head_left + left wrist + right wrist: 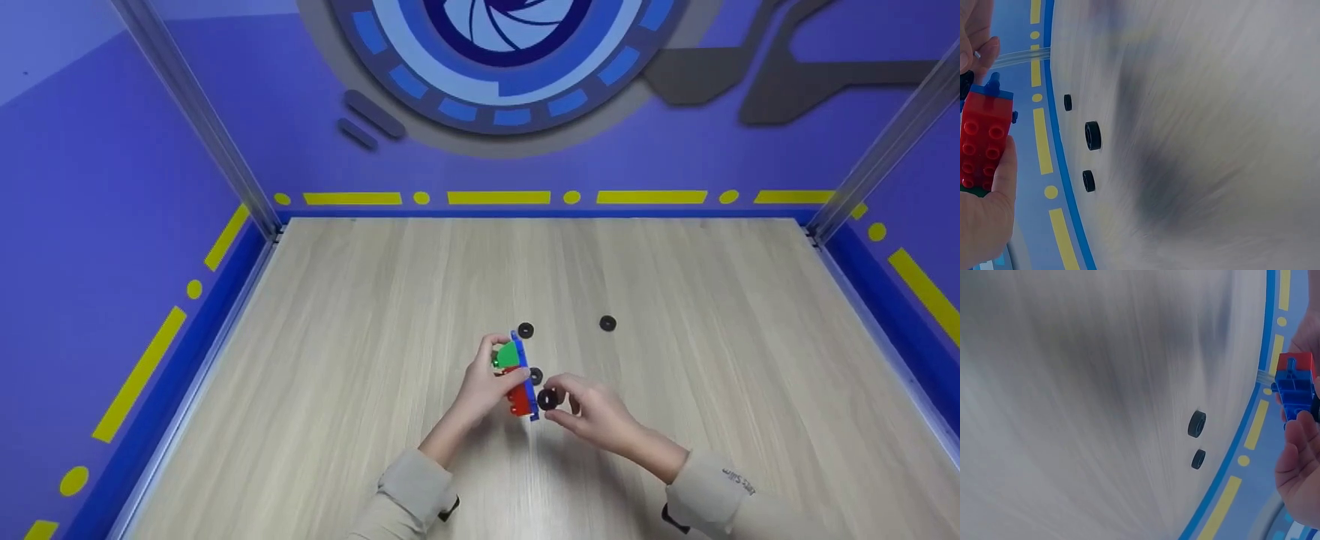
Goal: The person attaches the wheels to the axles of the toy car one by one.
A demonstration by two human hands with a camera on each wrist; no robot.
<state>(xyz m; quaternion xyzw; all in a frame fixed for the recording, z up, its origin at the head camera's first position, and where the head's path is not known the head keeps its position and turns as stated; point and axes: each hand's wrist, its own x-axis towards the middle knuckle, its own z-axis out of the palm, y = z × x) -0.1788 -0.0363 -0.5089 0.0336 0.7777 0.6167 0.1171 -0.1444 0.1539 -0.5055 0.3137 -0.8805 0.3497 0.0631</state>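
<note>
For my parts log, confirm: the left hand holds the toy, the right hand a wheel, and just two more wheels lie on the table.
Wrong count: the left wrist view shows three more wheels on the table. The left hand holds the toy, the right hand a wheel.

Brick toy (983, 135) — smooth, slightly shiny plastic; wheels (1094, 135) matt, rubber-like; tabletop (360, 337) smooth, wood-grained — sleeves (416, 481) matt cloth.
</note>
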